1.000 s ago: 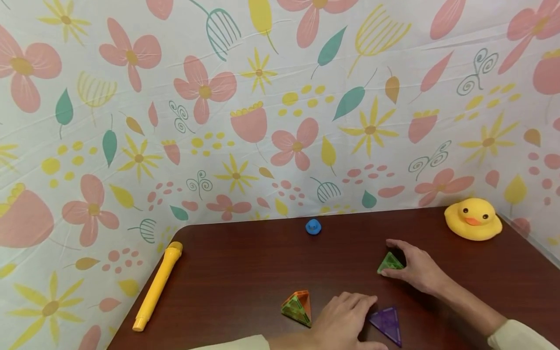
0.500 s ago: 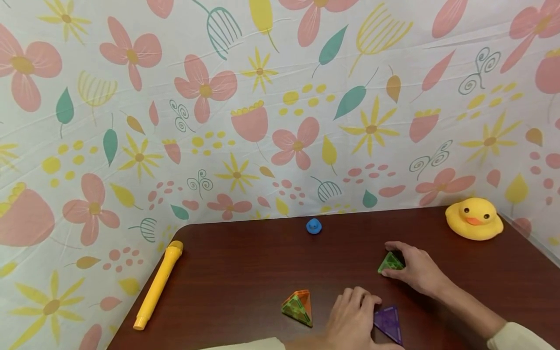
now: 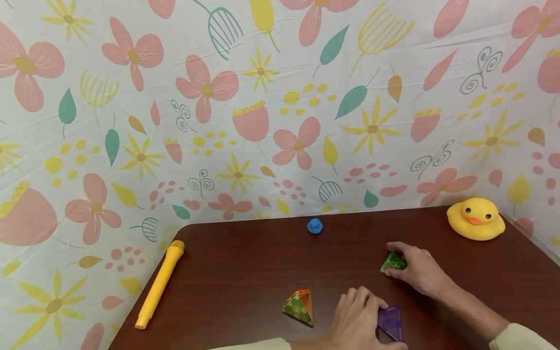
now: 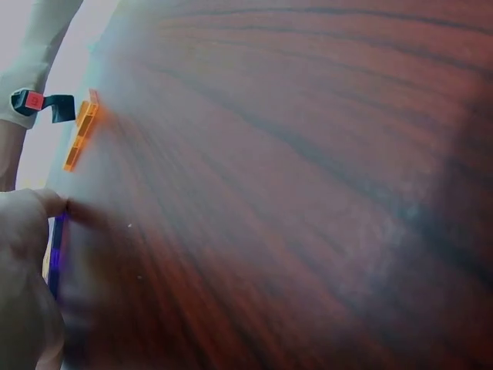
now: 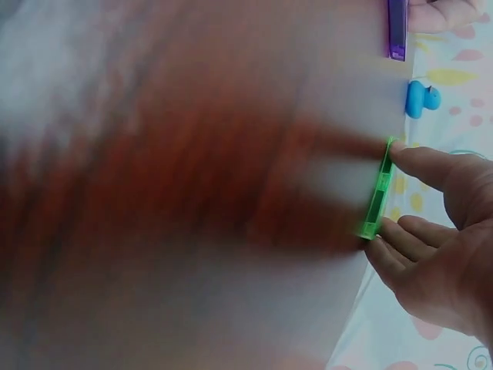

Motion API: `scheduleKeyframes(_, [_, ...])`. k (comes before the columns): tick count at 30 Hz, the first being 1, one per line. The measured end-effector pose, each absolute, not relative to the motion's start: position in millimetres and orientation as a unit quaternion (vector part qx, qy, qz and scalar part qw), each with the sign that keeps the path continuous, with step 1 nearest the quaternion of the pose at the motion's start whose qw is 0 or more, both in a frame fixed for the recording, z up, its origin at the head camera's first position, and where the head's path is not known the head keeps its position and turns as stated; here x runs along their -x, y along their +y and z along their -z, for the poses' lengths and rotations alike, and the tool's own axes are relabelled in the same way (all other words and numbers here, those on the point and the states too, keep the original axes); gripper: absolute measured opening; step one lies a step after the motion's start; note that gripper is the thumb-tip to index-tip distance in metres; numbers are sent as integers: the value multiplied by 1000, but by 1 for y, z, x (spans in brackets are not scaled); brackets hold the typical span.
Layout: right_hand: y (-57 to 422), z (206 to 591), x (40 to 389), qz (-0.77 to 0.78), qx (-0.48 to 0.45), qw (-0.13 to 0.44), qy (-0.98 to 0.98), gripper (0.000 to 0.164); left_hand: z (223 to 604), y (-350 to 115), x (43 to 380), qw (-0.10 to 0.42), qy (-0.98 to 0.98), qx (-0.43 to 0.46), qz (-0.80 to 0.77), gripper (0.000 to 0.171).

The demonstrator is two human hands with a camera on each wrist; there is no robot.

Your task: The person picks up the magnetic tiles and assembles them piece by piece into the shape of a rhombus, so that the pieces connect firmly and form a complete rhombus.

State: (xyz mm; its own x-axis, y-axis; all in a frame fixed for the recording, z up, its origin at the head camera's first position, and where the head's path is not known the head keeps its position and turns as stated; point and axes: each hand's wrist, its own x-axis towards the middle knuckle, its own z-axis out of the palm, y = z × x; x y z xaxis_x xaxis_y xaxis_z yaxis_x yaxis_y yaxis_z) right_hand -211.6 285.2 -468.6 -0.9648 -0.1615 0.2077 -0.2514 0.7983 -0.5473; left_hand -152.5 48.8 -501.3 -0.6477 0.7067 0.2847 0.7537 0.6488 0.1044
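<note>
With its thumb and fingers at opposite ends, my right hand [image 3: 415, 267] pinches a translucent green triangular tile [image 3: 393, 261]. In the right wrist view the green tile [image 5: 378, 193] appears edge-on between thumb and fingers. My left hand [image 3: 356, 318] grips a purple triangular tile [image 3: 391, 321] between thumb and fingers, and part of that tile is hidden by the hand. The left wrist view gives only a thin edge of the purple tile [image 4: 56, 254]. To the left of that hand, a green tile [image 3: 298, 311] and an orange tile [image 3: 305, 297] sit together on the table.
The dark brown table [image 3: 236, 272] backs onto a flowered cloth [image 3: 262, 97]. A yellow toy microphone [image 3: 160, 284] lies along the left edge. A small blue duck [image 3: 314, 226] stands at the back, and a large yellow duck [image 3: 476, 219] at the back right.
My left hand has shifted right, its fingers closing around the purple tile. The right hand has stayed almost in place with the green tile. The other objects have not moved.
</note>
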Motion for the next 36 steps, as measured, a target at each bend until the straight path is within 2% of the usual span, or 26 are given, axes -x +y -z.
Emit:
scheduleKeyframes(5, [289,465,212,-288,-117,56,-949,64,496,46,157,39,-908,397,126,61])
scheduleKeyframes(9, [294,463,212,-293,-135,39,-946,64,495,40,160,17,-901,408,146,62])
scheduleKeyframes(19, [300,459,215,-313,-143,6,-939,65,496,24,164,14,-877,450,170,64])
scheduleKeyframes(30, [300,458,214,-320,-139,12,-937,63,502,14,160,67,-882,430,179,73])
scheduleKeyframes(36, [298,458,213,-324,-138,25,-936,65,502,12,160,69,-885,420,190,73])
